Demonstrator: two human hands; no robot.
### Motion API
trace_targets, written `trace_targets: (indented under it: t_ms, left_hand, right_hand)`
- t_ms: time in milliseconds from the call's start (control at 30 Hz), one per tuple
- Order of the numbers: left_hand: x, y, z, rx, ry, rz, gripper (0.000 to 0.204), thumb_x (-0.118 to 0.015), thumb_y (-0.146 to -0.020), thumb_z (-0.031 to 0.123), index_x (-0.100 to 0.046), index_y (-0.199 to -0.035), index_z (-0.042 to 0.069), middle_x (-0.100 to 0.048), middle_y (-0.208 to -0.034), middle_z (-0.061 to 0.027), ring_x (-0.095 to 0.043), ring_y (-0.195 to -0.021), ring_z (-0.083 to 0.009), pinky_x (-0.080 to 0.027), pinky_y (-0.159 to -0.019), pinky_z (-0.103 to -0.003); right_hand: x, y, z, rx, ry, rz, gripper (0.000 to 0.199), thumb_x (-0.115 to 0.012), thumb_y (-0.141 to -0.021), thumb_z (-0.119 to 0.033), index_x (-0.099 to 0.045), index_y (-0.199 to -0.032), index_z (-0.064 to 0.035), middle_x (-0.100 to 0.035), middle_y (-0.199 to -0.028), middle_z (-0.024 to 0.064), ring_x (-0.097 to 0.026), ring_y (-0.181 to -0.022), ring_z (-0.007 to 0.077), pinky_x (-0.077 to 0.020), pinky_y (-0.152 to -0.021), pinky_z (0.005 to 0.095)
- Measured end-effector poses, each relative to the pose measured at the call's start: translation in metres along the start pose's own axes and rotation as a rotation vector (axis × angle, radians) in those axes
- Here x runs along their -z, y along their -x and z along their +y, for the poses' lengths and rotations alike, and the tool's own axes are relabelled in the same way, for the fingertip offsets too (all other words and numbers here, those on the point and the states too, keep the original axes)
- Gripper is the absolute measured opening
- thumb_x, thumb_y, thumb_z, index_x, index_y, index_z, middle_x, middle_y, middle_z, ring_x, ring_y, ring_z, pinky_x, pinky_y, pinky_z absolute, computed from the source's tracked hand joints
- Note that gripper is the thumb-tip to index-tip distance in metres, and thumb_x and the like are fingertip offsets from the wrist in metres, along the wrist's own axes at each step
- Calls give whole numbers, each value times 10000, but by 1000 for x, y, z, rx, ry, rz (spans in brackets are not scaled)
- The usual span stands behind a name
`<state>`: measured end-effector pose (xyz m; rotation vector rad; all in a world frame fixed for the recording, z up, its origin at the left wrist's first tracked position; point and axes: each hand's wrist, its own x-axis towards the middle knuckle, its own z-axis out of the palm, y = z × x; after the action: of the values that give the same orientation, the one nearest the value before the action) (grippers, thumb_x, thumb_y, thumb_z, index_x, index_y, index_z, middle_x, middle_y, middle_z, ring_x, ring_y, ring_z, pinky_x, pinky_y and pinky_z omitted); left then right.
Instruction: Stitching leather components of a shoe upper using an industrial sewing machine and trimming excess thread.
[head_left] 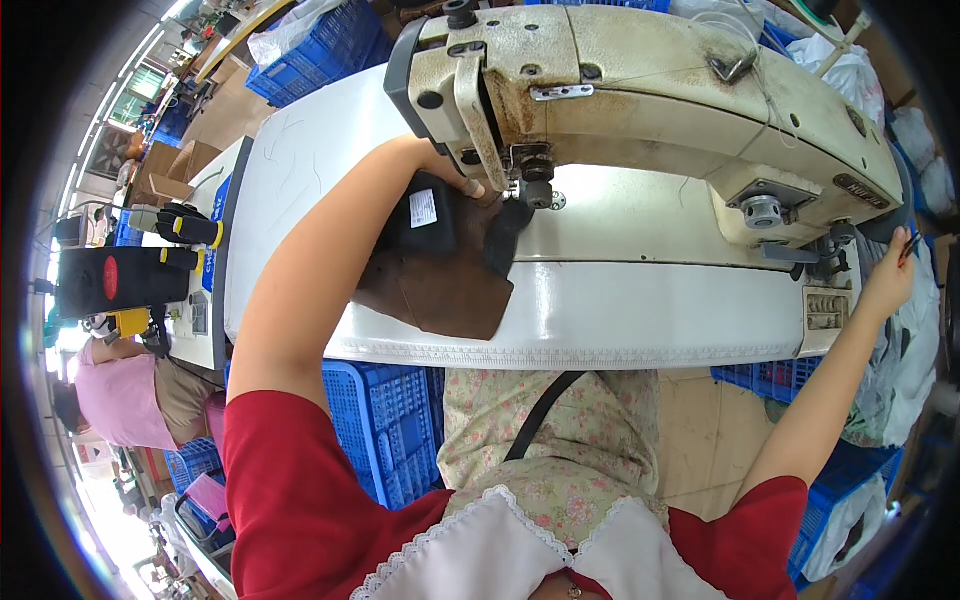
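Observation:
A piece of brown and black leather-like material, with a white label on its black patch, lies on the sewing machine bed beside the presser foot. My left hand reaches around its far side, fingers curled at its edge close to the needle; the machine head hides part of that hand. At the machine's right end, my right hand is raised next to the dark handwheel. Between its closed fingers is a small, thin tool with red and black parts, its exact kind unclear.
The white sewing table has a ruler strip along its near edge. A blue crate stands below it, another crate behind. On the left are a second machine and a person in pink. Plastic bags hang at right.

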<state>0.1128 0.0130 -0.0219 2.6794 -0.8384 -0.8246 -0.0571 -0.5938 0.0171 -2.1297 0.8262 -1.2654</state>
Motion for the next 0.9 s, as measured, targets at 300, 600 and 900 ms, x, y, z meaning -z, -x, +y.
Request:
trace_targets:
  t_ms: [300,600,900]
  left_hand:
    - [21,26,46,206,24,-55,782,-871,-668,386,-583,-1322,68,-634,-1275,-154,-564,-1223,-282,-417,-1032,-377]
    - [8,15,29,48,-57,-55,664,-850,-673,414,-666,-1220,85,-662,-1224,-145,-608,-1148,-268,-459,-982,-359]
    - [-14,-20,-9,85,-172,-39,740,-830,-622,527,-681,-1189,76,-676,-1179,-154,-626,-1110,-274,-472,-951,-356]
  right_hand:
    - [42,151,-129,287,-717,-434,227,-532,-1000,-213,-692,-1042,-58,-694,-1106,111,-664,-950,183,-525,-779,302]
    - [-5,304,-250,498,-895,-1045,586,-643,-727,62,-566,-1297,-53,-670,-896,90,-658,-735,256,-535,-651,347]
    - [-38,347,-320,461,-708,-636,846,-684,-898,-120,-126,-1500,84,-644,-950,111,-652,-694,224,-528,-651,294]
